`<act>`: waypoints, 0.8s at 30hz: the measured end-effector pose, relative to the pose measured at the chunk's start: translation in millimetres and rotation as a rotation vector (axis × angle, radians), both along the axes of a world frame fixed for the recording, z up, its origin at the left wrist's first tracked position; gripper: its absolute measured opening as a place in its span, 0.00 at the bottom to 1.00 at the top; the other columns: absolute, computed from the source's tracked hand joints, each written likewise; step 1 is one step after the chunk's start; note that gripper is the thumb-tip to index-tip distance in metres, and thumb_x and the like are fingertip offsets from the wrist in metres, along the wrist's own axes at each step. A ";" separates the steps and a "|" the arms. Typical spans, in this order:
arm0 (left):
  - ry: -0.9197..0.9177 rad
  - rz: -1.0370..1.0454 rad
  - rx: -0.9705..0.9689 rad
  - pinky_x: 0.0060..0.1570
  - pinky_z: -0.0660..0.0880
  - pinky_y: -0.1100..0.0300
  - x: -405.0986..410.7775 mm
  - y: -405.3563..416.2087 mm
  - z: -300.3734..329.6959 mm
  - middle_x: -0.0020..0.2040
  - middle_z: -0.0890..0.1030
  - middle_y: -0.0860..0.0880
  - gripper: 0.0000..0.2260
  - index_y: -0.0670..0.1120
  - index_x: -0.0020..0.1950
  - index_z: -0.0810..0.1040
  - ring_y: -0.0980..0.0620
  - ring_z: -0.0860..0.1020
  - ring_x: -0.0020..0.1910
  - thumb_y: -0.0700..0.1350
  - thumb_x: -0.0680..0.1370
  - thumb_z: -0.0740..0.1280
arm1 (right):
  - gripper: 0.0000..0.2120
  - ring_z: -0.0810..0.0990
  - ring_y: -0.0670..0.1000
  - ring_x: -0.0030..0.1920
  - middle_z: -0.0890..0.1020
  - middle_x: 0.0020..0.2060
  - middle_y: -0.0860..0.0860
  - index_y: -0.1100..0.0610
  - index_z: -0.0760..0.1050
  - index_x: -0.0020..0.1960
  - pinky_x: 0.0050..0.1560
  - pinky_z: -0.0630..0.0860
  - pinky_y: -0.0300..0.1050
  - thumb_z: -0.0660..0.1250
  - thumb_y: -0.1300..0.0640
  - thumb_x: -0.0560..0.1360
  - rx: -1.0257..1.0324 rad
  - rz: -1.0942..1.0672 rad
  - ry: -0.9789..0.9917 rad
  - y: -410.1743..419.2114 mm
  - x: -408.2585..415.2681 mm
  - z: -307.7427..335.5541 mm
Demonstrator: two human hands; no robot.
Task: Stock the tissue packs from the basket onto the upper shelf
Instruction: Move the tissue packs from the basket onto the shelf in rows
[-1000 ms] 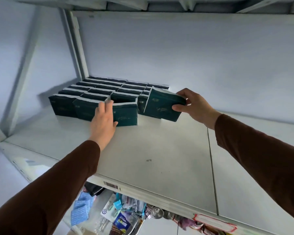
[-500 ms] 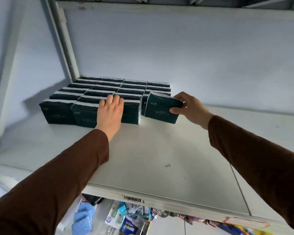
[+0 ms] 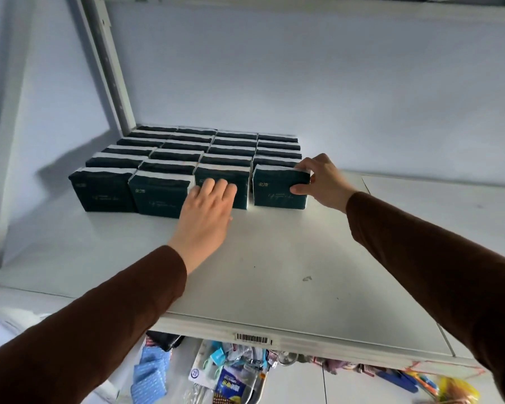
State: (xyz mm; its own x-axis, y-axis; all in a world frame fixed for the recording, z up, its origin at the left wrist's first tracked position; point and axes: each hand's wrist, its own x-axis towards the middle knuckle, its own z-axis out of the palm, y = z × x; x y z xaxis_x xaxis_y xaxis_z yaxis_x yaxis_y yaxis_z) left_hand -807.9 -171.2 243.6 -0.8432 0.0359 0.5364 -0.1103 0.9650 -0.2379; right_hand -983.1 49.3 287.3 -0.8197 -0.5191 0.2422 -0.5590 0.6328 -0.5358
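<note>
Several dark green tissue packs (image 3: 105,192) stand in rows at the back left of the white upper shelf (image 3: 274,266). My right hand (image 3: 322,180) grips the front right pack (image 3: 274,191) by its right end, thumb on the front face; the pack stands upright on the shelf at the end of the front row. My left hand (image 3: 206,212) lies with straight fingers pressed against the front of the third pack (image 3: 242,188) in that row. The basket is out of view.
A white upright post (image 3: 108,65) rises at the shelf's back left corner, with the wall behind. The shelf's front edge carries a barcode label (image 3: 251,338). Hanging packaged goods (image 3: 231,374) show below the shelf.
My right hand has brought the tilted pack down and set it upright in line with the front row. My left hand slid right along the row's front. The view shifted.
</note>
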 end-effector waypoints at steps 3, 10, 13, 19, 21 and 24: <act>-0.089 -0.032 0.039 0.54 0.73 0.53 6.2 6.2 -9.2 0.55 0.75 0.51 0.19 0.47 0.64 0.72 0.48 0.71 0.55 0.53 0.77 0.67 | 0.21 0.77 0.54 0.45 0.69 0.55 0.49 0.51 0.75 0.59 0.52 0.77 0.52 0.76 0.50 0.68 0.008 -0.025 0.004 -8.9 0.5 -8.3; -0.178 -0.055 0.162 0.56 0.73 0.52 13.6 15.5 -12.9 0.55 0.77 0.52 0.17 0.50 0.64 0.71 0.50 0.74 0.55 0.55 0.79 0.63 | 0.21 0.77 0.57 0.42 0.69 0.56 0.53 0.55 0.68 0.55 0.43 0.72 0.47 0.75 0.53 0.69 -0.053 -0.141 0.102 -25.7 15.3 -18.9; -0.174 -0.080 0.189 0.55 0.72 0.55 14.6 25.5 -12.4 0.55 0.77 0.53 0.16 0.50 0.65 0.72 0.51 0.74 0.55 0.54 0.79 0.63 | 0.26 0.78 0.58 0.43 0.65 0.59 0.53 0.54 0.67 0.61 0.48 0.77 0.52 0.75 0.58 0.67 -0.098 -0.130 0.067 -22.4 24.1 -24.6; -0.208 -0.163 0.276 0.58 0.71 0.52 13.6 59.8 -7.0 0.61 0.76 0.50 0.14 0.48 0.64 0.72 0.48 0.73 0.60 0.50 0.79 0.63 | 0.31 0.76 0.52 0.50 0.63 0.65 0.50 0.52 0.65 0.69 0.37 0.71 0.42 0.75 0.55 0.70 -0.149 -0.120 0.017 23.6 54.8 -33.9; -0.221 -0.203 0.281 0.60 0.71 0.51 12.6 81.3 -3.5 0.63 0.76 0.49 0.16 0.47 0.65 0.72 0.46 0.72 0.63 0.50 0.79 0.64 | 0.29 0.75 0.49 0.51 0.64 0.64 0.48 0.50 0.66 0.68 0.38 0.70 0.40 0.74 0.53 0.71 -0.176 -0.123 0.008 51.3 72.4 -34.9; -0.194 -0.290 0.298 0.59 0.73 0.50 11.8 123.8 4.5 0.63 0.77 0.47 0.17 0.46 0.65 0.74 0.45 0.74 0.62 0.50 0.79 0.65 | 0.25 0.75 0.47 0.53 0.68 0.61 0.46 0.48 0.69 0.66 0.46 0.73 0.44 0.73 0.51 0.72 -0.197 -0.152 0.027 104.8 103.2 -31.5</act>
